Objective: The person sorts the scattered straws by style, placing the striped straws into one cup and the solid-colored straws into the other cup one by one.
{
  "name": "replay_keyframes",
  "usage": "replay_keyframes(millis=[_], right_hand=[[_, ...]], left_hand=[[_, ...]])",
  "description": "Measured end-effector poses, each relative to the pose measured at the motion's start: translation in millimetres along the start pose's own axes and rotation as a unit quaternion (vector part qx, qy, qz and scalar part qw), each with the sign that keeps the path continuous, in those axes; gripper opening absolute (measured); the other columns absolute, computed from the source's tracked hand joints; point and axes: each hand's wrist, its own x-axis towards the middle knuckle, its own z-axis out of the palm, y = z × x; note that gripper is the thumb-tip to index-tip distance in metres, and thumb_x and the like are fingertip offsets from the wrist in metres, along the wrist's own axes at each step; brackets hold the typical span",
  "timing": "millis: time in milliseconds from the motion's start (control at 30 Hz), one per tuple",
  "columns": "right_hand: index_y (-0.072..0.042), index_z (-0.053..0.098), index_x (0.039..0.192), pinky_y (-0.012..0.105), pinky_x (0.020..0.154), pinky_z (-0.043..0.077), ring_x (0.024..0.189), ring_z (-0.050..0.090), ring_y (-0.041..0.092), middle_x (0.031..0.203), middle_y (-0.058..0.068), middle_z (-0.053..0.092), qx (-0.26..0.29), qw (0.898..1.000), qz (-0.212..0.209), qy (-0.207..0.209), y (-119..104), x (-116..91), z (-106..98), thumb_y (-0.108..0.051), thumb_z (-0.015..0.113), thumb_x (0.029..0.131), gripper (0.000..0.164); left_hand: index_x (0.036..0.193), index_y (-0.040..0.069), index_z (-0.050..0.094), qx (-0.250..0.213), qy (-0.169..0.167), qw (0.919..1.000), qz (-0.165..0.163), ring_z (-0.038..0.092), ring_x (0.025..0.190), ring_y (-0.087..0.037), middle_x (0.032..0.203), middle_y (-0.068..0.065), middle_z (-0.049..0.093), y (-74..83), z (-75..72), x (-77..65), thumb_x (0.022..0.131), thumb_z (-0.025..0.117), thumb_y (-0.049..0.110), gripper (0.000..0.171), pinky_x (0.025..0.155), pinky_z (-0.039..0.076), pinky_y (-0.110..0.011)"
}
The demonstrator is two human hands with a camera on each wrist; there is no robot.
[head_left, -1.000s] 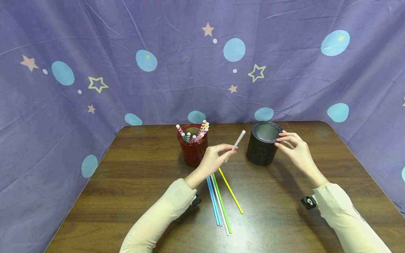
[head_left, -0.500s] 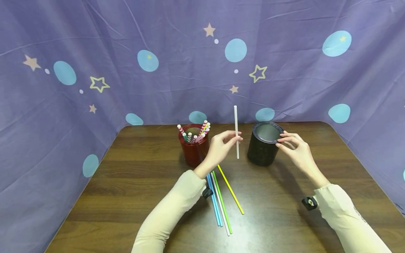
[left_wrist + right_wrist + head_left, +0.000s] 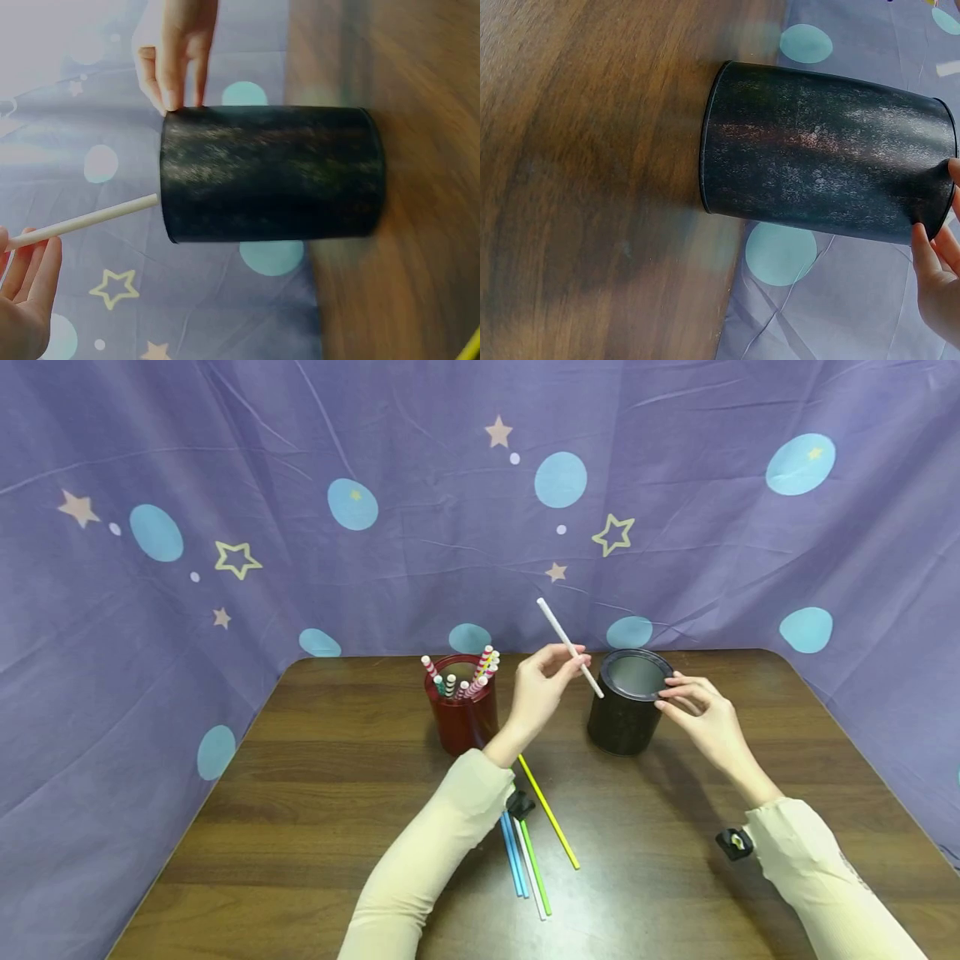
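Just above the brown wooden table [image 3: 300, 818], the person's left hand [image 3: 542, 689] pinches a long, round white straw [image 3: 555, 625] between thumb and fingers. The straw is up in the air and leans over. Its top end points up to the left, and its low end comes down to the right, close to the top edge of a tall, round black can [image 3: 622, 722] with a speckled side. I cannot tell if the straw touches the can.

The can stands upright on the table. On its other side, the right hand [image 3: 705, 714] holds it at the top edge, with the thumb and fingers bent around the rim.

To the left of the can is a shiny, round red pot [image 3: 467, 731]. Paper straws with stripes [image 3: 486, 658] stick out of its top and lean different ways.

Nearer to the person, some thin plain straws lie on the table: two blue straws [image 3: 511, 856], one thin white straw [image 3: 530, 870] and one green straw [image 3: 536, 867], all side by side. One yellow straw [image 3: 549, 812] slants away from them. The left sleeve [image 3: 442, 827] hides some of their far ends.
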Motion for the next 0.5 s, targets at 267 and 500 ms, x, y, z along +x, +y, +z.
replay_keyframes(millis=[267,500], right_hand=[[0.018,0.058,0.088,0.013,0.088,0.043,0.113,0.047,0.015,0.104,0.03,0.049,0.0,1.0,-0.001,0.0,0,0,0,0.015,0.061,0.073,0.016],[0.018,0.058,0.088,0.012,0.088,0.042,0.113,0.046,0.016,0.104,0.03,0.048,0.003,1.0,0.003,0.002,-2,0,0,0.015,0.061,0.073,0.016]], left_hand=[[0.093,-0.022,0.053,-0.049,0.028,0.998,0.03,0.059,0.085,-0.041,0.091,-0.037,0.057,-6.9,12.5,11.1,0.082,0.053,-0.011,0.016,0.077,0.052,-0.043],[0.093,-0.021,0.055,-0.014,0.029,0.9993,0.019,0.058,0.086,-0.043,0.092,-0.034,0.058,-2.8,22.9,12.4,0.08,0.055,-0.01,0.016,0.076,0.054,-0.036]])
